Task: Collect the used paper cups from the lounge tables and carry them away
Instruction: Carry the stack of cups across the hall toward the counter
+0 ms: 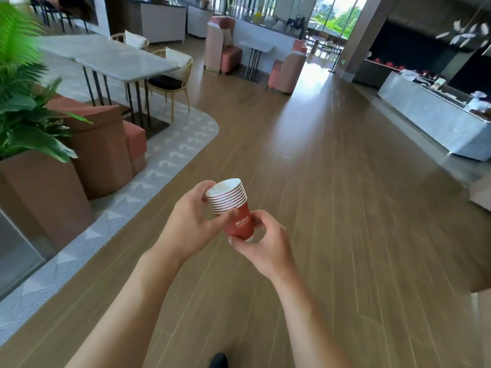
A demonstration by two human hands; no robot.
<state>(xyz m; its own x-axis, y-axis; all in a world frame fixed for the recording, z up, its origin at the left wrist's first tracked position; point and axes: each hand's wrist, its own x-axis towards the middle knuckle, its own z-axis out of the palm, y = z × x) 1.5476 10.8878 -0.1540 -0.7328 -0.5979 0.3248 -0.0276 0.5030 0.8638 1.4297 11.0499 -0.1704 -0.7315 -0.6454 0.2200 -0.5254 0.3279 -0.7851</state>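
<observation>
While the stack of red paper cups is carried tilted over the wooden floor, near and centre in the scene, the left hand curls its fingers round the white rims and the right hand pinches the base. The nested cups could slide apart if the tilt grows. A loosened grip at the base would probably drop them. The marble table stands far left.
</observation>
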